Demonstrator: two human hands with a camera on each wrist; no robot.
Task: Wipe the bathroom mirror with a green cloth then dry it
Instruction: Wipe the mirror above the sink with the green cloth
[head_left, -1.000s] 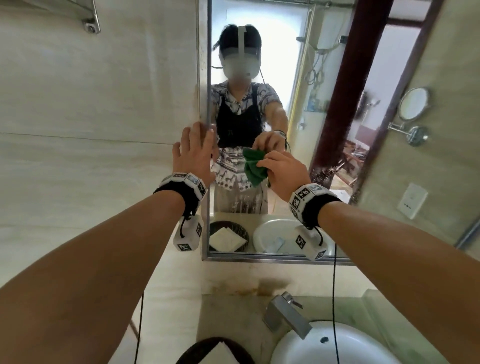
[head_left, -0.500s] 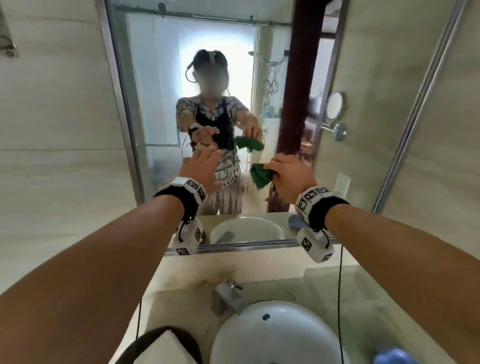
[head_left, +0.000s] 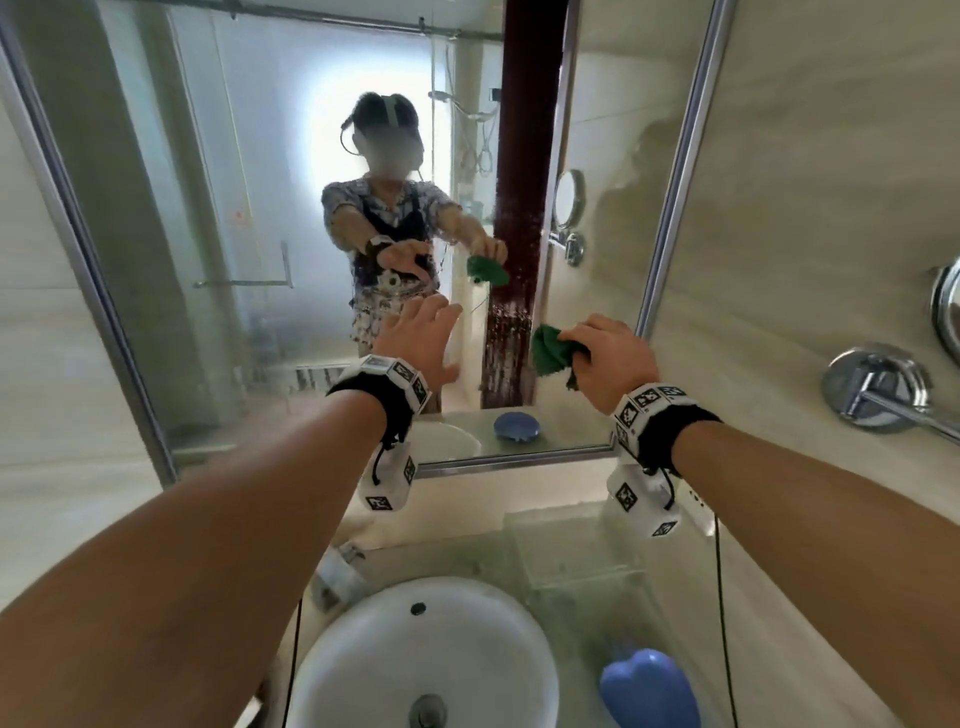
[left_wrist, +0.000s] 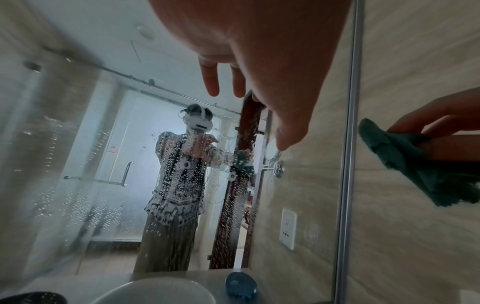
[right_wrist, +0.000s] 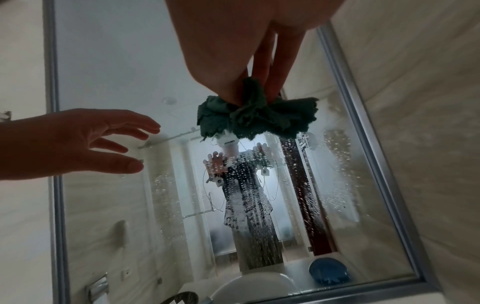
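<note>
Both hands are raised before the mirror: the right hand pinches a bunched green cloth near the glass's lower right, while the left hand hovers with fingers spread, holding nothing. Whether the cloth touches the glass is hard to tell; a gap seems to remain. Wiping well probably means flattening the cloth and sweeping across in overlapping passes. Both wrist views show beaded droplets streaking the glass, which the head view largely misses. Below sit a white basin and a blue object.
</note>
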